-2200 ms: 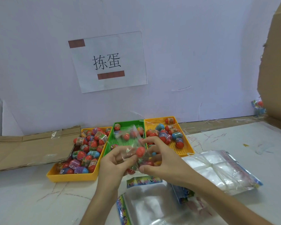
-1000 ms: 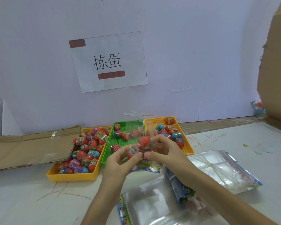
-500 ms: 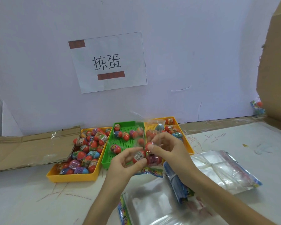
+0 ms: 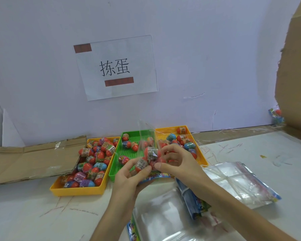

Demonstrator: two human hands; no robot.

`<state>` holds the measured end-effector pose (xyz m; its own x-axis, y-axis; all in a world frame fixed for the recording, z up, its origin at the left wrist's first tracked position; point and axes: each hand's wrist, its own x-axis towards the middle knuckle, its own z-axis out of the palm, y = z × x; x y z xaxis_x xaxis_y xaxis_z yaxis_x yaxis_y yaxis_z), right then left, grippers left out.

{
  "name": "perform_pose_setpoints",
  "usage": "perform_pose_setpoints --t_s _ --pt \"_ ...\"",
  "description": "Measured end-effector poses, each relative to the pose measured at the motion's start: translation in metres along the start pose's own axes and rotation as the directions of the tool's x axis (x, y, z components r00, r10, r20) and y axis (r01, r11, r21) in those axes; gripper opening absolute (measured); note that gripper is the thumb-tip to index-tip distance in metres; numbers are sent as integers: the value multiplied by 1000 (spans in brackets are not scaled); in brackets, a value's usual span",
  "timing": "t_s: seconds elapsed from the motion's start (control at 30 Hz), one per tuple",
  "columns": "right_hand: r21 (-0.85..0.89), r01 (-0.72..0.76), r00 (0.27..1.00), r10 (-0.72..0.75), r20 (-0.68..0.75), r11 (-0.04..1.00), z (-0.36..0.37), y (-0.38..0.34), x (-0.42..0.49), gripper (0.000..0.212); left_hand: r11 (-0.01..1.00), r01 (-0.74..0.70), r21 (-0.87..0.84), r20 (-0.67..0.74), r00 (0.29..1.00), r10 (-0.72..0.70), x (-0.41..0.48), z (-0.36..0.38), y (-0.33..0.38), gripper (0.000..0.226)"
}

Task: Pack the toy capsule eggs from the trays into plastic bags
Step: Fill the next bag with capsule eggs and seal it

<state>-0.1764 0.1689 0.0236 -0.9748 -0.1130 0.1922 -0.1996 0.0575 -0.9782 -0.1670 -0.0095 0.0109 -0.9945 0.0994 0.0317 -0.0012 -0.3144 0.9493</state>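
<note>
Egg labels point(image 4: 85, 152) unreadable, bottom bag stack point(image 4: 163, 223) cut off, green tray point(image 4: 134, 139) partly hidden

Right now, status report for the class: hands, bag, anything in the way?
Left hand, right hand both grip clear bag, several capsule eggs inside. Trays not yet empty. Spare bags lie beneath the hands, not blocking.
</note>
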Motion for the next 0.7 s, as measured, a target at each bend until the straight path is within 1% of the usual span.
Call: perform_pose_setpoints --t_s 0.07,0.13,0.2,0.23,0.3,0.4,0.43,0.5,0.57,0.7 --pt "28 -4 1000 4 10 1000 -2 -1 0 36 998 8 -68 -20 1000 -9 1 0 1 53" --pt "16 11 1000 -11 6 1000 -3 -2 0 28 995 17 -99 -32 999 -20 2 -2 1 50" --pt "-3 46 999 -46 -1 999 -2 -2 0 12 998 25 -55 -33 999 -27 2 -5 0 41" --pt "-12 58 998 -58 -3 998 -1 -1 0 9 1000 27 -15 -37 999 -28 2 -6 0 36" --pt "-33 73 997 -72 3 997 0 -1 -1 12 997 13 75 -45 999 -9 0 -6 0 33" --pt "-27 103 995 -103 -2 994 1 -1 -1 15 971 -81 226 -30 995 90 -1 -5 1 36" --pt "-15 107 994 -108 -9 994 0 -1 -1 14 963 -108 246 -13 993 114 -2 -5 1 37" --pt "20 109 994 -108 -29 994 -1 -1 0 12 967 -123 222 27 992 120 -2 -3 2 34" --pt "32 113 992 -111 -52 993 -2 -2 1 15 975 -122 187 56 992 114 -4 -1 3 29" --pt "21 117 992 -115 -54 993 0 0 1 19 974 -144 176 22 990 142 -4 3 5 28"
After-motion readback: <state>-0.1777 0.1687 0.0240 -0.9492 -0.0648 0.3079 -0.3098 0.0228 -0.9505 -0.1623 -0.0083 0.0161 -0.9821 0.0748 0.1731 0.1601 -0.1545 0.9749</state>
